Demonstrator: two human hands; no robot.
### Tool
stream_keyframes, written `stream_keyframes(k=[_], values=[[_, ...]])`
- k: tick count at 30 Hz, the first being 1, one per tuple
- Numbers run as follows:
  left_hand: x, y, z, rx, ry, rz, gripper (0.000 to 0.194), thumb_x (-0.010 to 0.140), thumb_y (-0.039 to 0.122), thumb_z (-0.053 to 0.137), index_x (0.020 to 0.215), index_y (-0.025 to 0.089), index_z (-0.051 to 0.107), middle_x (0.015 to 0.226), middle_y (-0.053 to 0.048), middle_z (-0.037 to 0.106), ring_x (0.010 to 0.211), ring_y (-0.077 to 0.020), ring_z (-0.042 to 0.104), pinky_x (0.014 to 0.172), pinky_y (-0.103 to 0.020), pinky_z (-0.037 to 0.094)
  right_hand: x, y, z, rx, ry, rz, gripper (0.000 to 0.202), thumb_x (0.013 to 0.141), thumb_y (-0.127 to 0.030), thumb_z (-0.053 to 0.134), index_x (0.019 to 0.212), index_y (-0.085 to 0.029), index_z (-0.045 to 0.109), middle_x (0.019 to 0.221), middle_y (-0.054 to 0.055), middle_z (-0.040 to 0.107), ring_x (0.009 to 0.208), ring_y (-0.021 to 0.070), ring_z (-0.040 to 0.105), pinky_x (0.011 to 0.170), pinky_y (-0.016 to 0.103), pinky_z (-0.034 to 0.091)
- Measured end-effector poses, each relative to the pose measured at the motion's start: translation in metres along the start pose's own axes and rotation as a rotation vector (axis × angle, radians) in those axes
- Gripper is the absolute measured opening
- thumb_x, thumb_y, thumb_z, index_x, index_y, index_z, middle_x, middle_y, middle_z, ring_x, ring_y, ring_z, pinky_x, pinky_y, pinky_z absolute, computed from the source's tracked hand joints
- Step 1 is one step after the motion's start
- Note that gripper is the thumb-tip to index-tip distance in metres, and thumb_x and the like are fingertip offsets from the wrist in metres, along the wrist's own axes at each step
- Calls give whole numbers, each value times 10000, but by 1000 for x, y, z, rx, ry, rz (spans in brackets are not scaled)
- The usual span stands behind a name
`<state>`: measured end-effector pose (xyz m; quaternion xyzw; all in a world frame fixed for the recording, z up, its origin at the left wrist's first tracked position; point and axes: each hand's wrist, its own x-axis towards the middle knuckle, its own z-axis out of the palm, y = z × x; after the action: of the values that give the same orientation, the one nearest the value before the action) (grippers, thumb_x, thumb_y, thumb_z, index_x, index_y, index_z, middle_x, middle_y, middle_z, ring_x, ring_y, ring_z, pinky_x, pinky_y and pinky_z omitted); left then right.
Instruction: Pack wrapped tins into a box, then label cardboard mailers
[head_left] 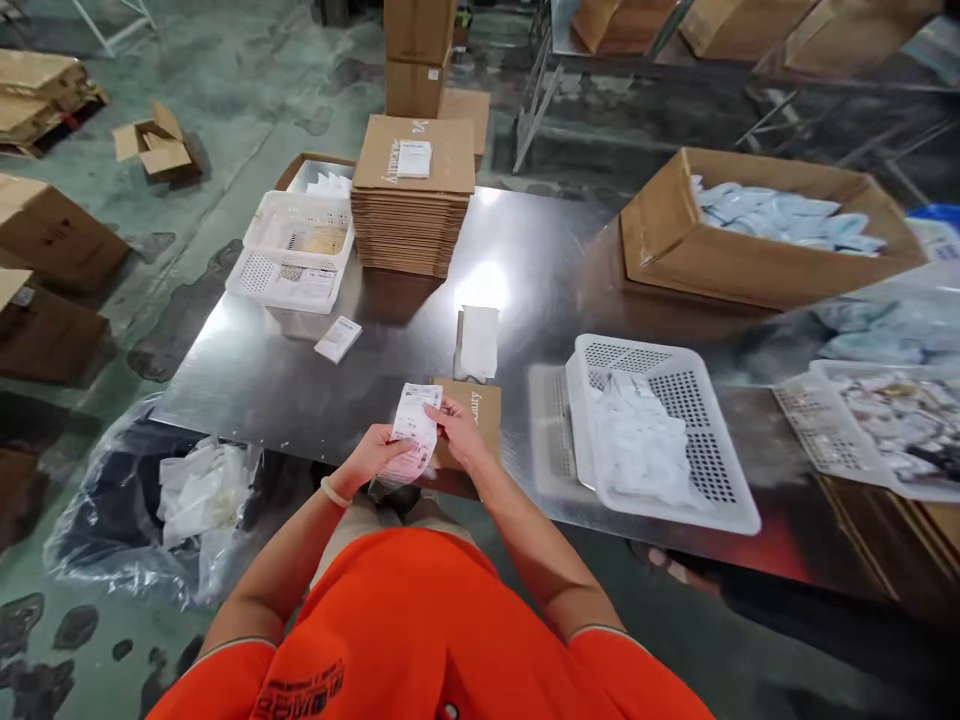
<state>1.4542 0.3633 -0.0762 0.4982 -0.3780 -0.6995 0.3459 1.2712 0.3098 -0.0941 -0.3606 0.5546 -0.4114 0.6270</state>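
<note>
Both my hands grip a printed paper label (pixel 414 425) above the table's front edge. My left hand (pixel 377 452) pinches its lower left side, and my right hand (pixel 455 430) pinches its upper right side. Beneath my right hand lies a flat brown cardboard box (pixel 487 412) with white lettering, partly hidden by the hand and label. Just beyond it on the metal table is a stack of white paper slips (pixel 478 342). A small white printed stack (pixel 339 339) lies farther left.
A pile of folded cartons (pixel 411 225) stands at the back beside white baskets (pixel 259 275). To the right are a white basket (pixel 720 440) of clear-wrapped packets and an open carton (pixel 750 262) of bluish packets. A plastic-lined bin (pixel 97 500) stands on the floor at left.
</note>
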Motion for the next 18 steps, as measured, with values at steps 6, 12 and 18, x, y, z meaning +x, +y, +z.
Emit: stream_keyframes(k=[6, 12, 18], values=[[-19, -31, 48, 243, 28, 68, 467, 805, 573, 759, 925, 124, 805, 870, -69, 790, 828, -239, 694, 818, -339, 554, -60, 35, -58, -532, -166, -667, 336, 932, -519, 682, 1141, -271, 769, 1205, 97, 772, 1226, 298, 652, 1069, 519, 493], [-35, -66, 78, 412, -131, 15, 407, 848, 525, 693, 727, 138, 728, 703, -32, 691, 742, -206, 613, 750, -301, 513, -103, 60, -88, -435, -288, -473, 373, 1001, -489, 563, 846, -237, 791, 814, 56, 776, 774, 215, 693, 767, 371, 560], [-54, -88, 56, 266, -284, -201, 379, 757, 504, 784, 766, 125, 799, 734, -62, 757, 751, -238, 668, 737, -321, 535, -74, 40, -123, -229, -90, -71, 493, 794, -671, 695, 656, -199, 670, 526, -32, 536, 490, 116, 459, 468, 250, 418]])
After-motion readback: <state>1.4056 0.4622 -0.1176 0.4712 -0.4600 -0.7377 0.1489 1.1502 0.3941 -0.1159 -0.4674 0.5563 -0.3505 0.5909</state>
